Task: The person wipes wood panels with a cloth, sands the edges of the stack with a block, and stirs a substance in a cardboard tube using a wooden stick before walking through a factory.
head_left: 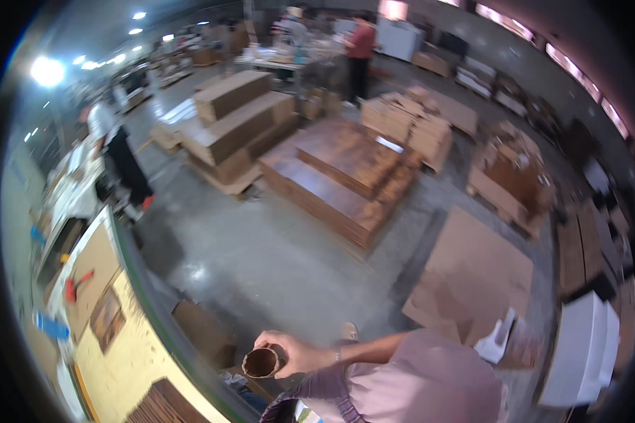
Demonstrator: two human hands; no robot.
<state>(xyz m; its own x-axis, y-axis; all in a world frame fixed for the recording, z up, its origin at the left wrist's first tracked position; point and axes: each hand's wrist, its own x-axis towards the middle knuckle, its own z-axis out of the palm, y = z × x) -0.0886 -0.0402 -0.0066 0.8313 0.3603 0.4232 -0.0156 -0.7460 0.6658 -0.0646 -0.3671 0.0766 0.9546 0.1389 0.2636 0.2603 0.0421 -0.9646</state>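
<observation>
My right hand [293,354] comes in from the right across my front, a thin band at its wrist. Its fingers are wrapped round a brown, round, hollow thing with a pale rim [261,363], like a cup or a tape roll; blur hides which. It is held just past the near edge of a cream-yellow worktable [135,330]. On that table lie a small dark brown wood-patterned piece [107,319] and a striped brown stack [168,405]. My left hand does not show. Purple striped cloth [317,388] hangs at my front.
Red tool [74,285] and blue item [51,326] lie on the table's far part. Stacked brown panels [331,176], cardboard boxes [240,109] and a flat cardboard sheet [473,261] stand about the floor. One person [113,141] is at left, another [360,53] at the back.
</observation>
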